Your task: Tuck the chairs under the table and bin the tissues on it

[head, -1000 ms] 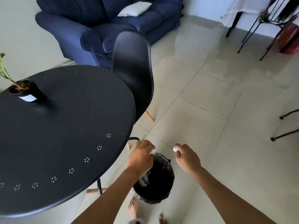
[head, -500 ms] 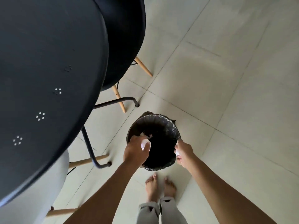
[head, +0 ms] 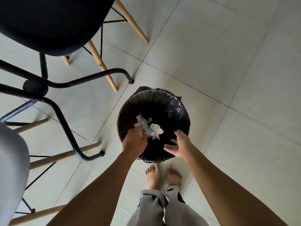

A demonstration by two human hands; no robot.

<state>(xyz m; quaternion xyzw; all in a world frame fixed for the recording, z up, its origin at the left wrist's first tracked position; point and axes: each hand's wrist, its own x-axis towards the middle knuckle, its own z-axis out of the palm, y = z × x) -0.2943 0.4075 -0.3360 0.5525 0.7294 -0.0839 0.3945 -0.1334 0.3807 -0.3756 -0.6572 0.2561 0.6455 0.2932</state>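
Note:
I look straight down at a round bin (head: 184, 110) lined with a black bag, standing on the floor in front of my bare feet. Crumpled white tissues (head: 156, 130) are inside its mouth, just beyond my left fingertips. My left hand (head: 134, 141) hangs over the bin's near-left rim, fingers loosened and pointing down into it. My right hand (head: 180, 146) is over the near-right rim, palm up, fingers spread, holding nothing. A black chair (head: 48, 25) on wooden legs stands at the top left. A pale grey chair (head: 11, 160) is at the left edge.
The table's black metal legs (head: 65, 121) curve across the floor left of the bin, one foot close to my left forearm. Wooden chair legs (head: 104, 66) slant down beside them. Pale floor tiles (head: 228, 62) spread to the right.
My head has tipped further down and both hands have moved in over the bin. The tissues have left my hands and now sit inside the bin's mouth. My right hand has opened.

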